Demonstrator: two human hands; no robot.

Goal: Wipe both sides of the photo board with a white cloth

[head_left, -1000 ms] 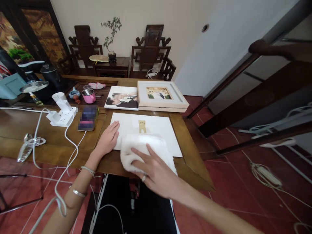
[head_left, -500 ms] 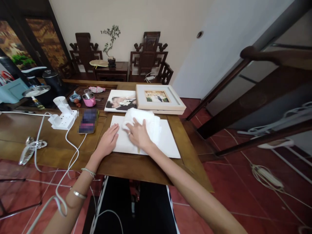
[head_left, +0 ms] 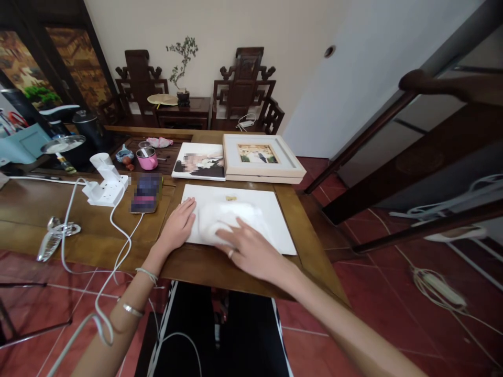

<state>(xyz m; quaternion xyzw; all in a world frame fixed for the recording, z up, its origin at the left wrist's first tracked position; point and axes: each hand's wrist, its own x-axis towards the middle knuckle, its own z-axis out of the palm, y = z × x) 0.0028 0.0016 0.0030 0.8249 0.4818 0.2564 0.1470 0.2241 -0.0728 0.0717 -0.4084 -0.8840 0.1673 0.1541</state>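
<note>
A white canvas board [head_left: 275, 220] with a small yellow figure lies flat near the front of the wooden table [head_left: 47, 209]. My left hand [head_left: 178, 228] rests flat on the board's left edge, fingers stretched out. My right hand [head_left: 251, 251] presses a fluffy white cloth [head_left: 226, 217] onto the board, fingers spread over it. The cloth hides most of the yellow figure.
Behind the board lie an unframed photo print [head_left: 198, 162] and a white framed photo [head_left: 261, 157]. To the left are a phone [head_left: 146, 192], a white power strip [head_left: 105, 186] with trailing cables, a pink cup [head_left: 149, 158] and a spoon [head_left: 49, 241]. A stair rail [head_left: 393, 115] runs at right.
My right hand has swept the cloth over the board: from the near edge to the far side, then back toward me. My left hand has stayed on the board's left edge.
</note>
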